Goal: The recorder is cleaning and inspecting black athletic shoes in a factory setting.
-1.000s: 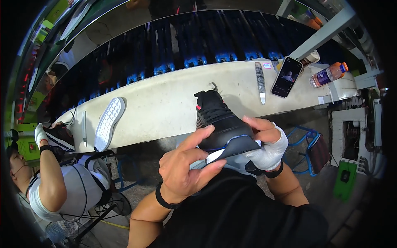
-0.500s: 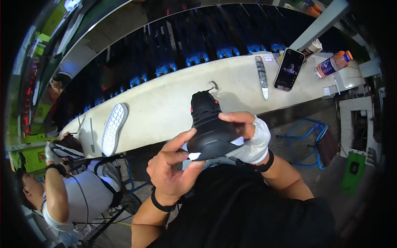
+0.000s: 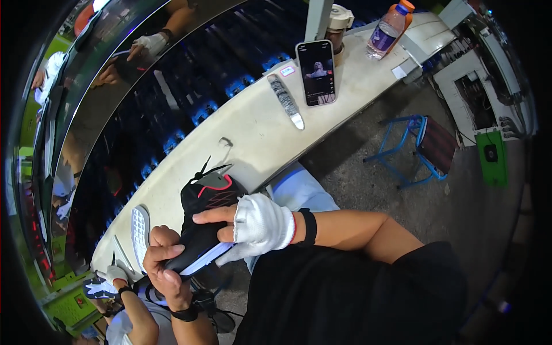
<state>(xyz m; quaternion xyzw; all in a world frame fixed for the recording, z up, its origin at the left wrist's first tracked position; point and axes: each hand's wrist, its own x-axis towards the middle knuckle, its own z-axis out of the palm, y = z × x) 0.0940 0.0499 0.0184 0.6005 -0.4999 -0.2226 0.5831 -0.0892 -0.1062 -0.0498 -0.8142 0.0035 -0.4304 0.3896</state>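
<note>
A black shoe (image 3: pixel 201 233) with red trim round its collar and a white sole edge is in my hands, above the near edge of the bench. My bare left hand (image 3: pixel 164 264) is closed round the toe end, thumb on top. My right hand (image 3: pixel 256 227) wears a white glove with bare fingertips. It grips the shoe's side, its forefinger lying across the upper and its thumb by the sole edge. The collar points away from me, and black laces stick up at the far end. The shoe's underside is hidden.
A white shoe sole (image 3: pixel 140 233) lies on the pale bench (image 3: pixel 259 152). Farther right are a blade with a wrapped handle (image 3: pixel 284 100), a phone (image 3: pixel 316 75) and a bottle (image 3: pixel 388 31). A blue-framed stool (image 3: pixel 434 144) stands right. A co-worker's gloved hand (image 3: pixel 114 275) holds another shoe at left.
My view has swung right. The shoe has turned in my hands, showing its collar and white side edge. My right hand has shifted along its side; the left still holds the toe.
</note>
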